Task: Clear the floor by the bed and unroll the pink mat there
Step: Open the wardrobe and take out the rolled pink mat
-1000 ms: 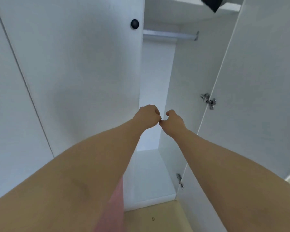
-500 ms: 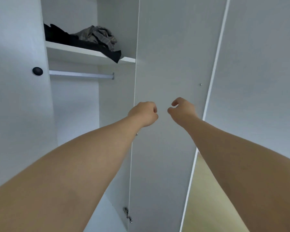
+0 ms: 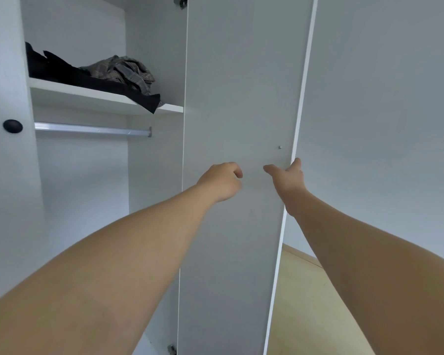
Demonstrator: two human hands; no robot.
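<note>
The pink mat and the bed are out of view. I face a white wardrobe whose right door (image 3: 236,103) stands open with its inner face towards me. My right hand (image 3: 289,176) is at that door's free edge. Its thumb lies on the inner face and its fingers reach around the edge. My left hand (image 3: 222,181) is a loose fist in front of the door's inner face with nothing in it; whether it touches the door I cannot tell.
Dark and checked clothes (image 3: 108,73) lie on the wardrobe's upper shelf (image 3: 92,98), above a bare metal hanging rail (image 3: 92,129). The left door carries a black knob (image 3: 12,126). A white wall (image 3: 382,111) and pale wooden floor (image 3: 310,303) lie to the right.
The view has swung from the wardrobe's lower inside up to the shelf and right door. My right hand has moved right onto the door's edge. The pink shape by my left arm has left the view.
</note>
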